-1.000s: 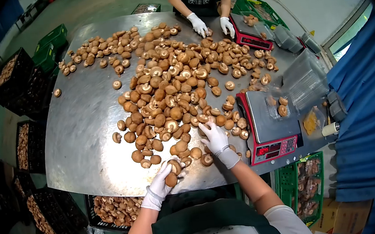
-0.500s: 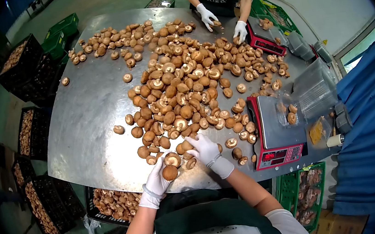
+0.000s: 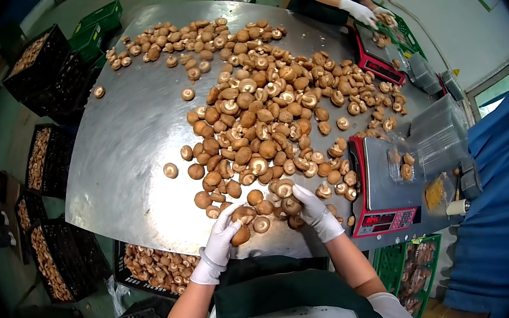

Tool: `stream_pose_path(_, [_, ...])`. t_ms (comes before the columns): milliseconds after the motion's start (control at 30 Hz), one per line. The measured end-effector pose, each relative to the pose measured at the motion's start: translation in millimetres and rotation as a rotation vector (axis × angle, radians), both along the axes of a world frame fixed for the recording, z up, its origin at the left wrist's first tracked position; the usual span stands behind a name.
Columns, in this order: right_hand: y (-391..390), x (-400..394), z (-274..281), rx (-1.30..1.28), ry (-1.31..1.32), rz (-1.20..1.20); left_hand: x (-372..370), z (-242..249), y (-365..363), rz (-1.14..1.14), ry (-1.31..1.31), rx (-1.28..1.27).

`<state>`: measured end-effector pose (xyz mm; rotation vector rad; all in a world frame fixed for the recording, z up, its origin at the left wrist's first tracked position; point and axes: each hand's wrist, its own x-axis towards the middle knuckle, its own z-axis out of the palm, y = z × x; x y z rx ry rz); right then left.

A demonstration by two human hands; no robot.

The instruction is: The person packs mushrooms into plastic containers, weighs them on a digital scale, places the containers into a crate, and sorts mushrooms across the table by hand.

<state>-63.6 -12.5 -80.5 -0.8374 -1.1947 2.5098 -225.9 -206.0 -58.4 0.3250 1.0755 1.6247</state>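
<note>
My left hand (image 3: 220, 241), in a white glove, curls around brown shiitake mushrooms (image 3: 241, 234) close to the table's near edge. Opposite it, my gloved right hand (image 3: 313, 212) has its fingers against several mushrooms (image 3: 290, 206), one showing its pale underside. Between the hands lie a few loose mushrooms (image 3: 261, 224). A large heap of shiitake mushrooms (image 3: 256, 118) spreads over the metal table (image 3: 110, 156) beyond them. To the right of my right hand stands a red-framed digital scale (image 3: 387, 220), with a clear plastic tray (image 3: 401, 166) holding a few mushrooms on its plate.
Stacked clear trays (image 3: 436, 132) and a tape roll (image 3: 459, 206) are at the right. A co-worker's gloved hands (image 3: 363, 13) are near a second scale (image 3: 376, 66). Mushroom-filled black crates (image 3: 124, 280) stand below and left; a green crate (image 3: 392, 262) with packs is below right.
My right hand has moved right and taken hold of different mushrooms. My left hand still holds mushrooms. The co-worker's hands have moved to the far scale. The whole view has shifted slightly.
</note>
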Motion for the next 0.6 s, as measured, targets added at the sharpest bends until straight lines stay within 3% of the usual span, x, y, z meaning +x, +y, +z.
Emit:
stream_pose_path(133, [1,3,-16,-0.154,0.067,-0.050,-22,20,-15,-0.079,-0.090,-0.040])
stream_pose_path(167, [3,5,-21,-0.221,0.088,-0.036,-30,19,-21,-0.123,0.034,-0.012])
stream_pose_path(333, [-8,-7,-9,-0.180,-0.049,-0.191,-58,7,-73,-0.042,0.026,-0.052])
stream_pose_path(400, [-12,-12,-14,-0.002,-0.057,-0.088,-67,13,-96,-0.023,0.091,-0.103])
stream_pose_path(467, [-28,-25,12,0.208,-0.331,0.136,-83,10,-118,-0.165,0.171,-0.093])
stream_pose_path(500, [-51,-32,10,0.637,-0.171,0.149,-93,6,-130,-0.299,0.228,-0.064])
stream_pose_path(533, [-61,-34,7,0.825,-0.015,0.347,-99,6,-143,-0.373,0.162,-0.240])
stream_pose_path(567, [-67,-38,42,0.798,0.013,0.612,-99,3,-154,-0.387,0.279,-0.348])
stream_pose_path(600, [-74,-40,45,0.839,0.077,0.610,-104,-3,-167,-0.453,0.400,-0.448])
